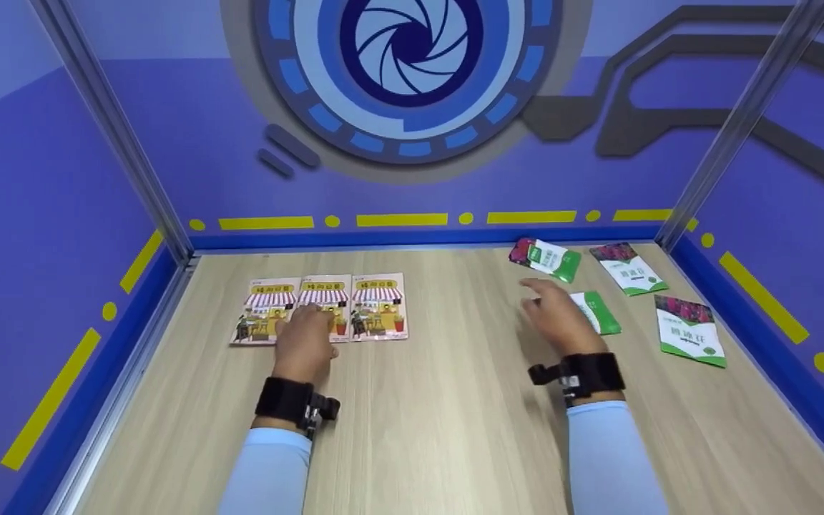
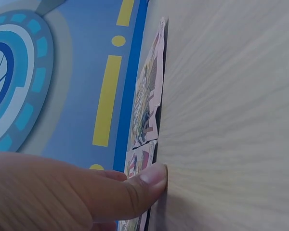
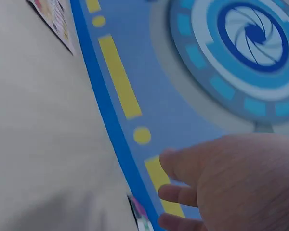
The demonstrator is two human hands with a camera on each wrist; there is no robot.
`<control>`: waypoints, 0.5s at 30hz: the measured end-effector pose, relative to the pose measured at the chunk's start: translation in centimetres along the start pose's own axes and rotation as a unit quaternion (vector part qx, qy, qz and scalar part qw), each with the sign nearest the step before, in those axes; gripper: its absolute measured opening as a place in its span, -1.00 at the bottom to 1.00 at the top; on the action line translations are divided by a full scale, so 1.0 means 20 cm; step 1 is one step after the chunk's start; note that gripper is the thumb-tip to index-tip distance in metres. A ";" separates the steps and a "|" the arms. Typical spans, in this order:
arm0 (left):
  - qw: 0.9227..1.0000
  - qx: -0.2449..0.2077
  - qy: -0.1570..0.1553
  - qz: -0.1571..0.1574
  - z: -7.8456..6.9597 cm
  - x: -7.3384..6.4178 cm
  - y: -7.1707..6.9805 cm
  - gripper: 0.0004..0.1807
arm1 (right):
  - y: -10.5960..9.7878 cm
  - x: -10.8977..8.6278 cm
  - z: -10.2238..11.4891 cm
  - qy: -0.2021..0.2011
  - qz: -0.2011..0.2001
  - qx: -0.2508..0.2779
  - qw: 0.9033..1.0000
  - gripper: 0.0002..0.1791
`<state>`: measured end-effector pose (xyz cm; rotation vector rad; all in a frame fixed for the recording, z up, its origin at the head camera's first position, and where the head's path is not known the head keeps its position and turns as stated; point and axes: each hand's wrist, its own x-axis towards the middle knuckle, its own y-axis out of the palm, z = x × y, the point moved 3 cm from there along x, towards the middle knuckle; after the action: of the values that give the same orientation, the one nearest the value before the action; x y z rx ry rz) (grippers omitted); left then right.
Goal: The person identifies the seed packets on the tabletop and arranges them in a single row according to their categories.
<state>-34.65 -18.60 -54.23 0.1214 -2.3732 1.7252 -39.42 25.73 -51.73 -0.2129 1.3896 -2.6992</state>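
Note:
Three pink packets printed with a striped awning lie side by side at the left: a left packet (image 1: pixel 258 311), a middle packet (image 1: pixel 338 293) and a right packet (image 1: pixel 380 307). My left hand (image 1: pixel 303 343) rests over the left and middle packets, covering parts of both. In the left wrist view its thumb (image 2: pixel 144 187) stretches along the packets' near edge. Over toward the right side, my right hand (image 1: pixel 561 318) hovers with fingers apart and nothing between them. It partly hides a green-and-white packet (image 1: pixel 600 312) with its print covered.
More green-and-white flower packets lie at the right: a back one (image 1: pixel 546 259), a far-right one (image 1: pixel 630 268) and a nearer one (image 1: pixel 689 330). Purple panels with a blue wall (image 1: pixel 412 189) enclose the wooden table (image 1: pixel 440 429) at the back and sides.

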 end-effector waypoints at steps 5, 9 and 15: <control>1.000 -0.002 0.002 0.017 -0.02 0.00 0.01 -0.62 | -0.10 -0.02 -0.21 0.048 -0.038 -0.046 0.997 -0.36; 1.000 0.000 -0.001 0.030 -0.04 0.00 0.01 -0.63 | -0.11 -0.04 -0.32 0.100 -0.020 -0.045 0.994 -0.31; 0.999 0.013 -0.001 0.033 -0.04 0.00 0.00 -0.55 | -0.08 -0.10 -0.38 0.172 0.019 -0.077 0.982 -0.27</control>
<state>-34.57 -17.86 -53.91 0.0499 -2.3807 1.7869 -38.82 33.01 -54.83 0.2819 1.6729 -2.6886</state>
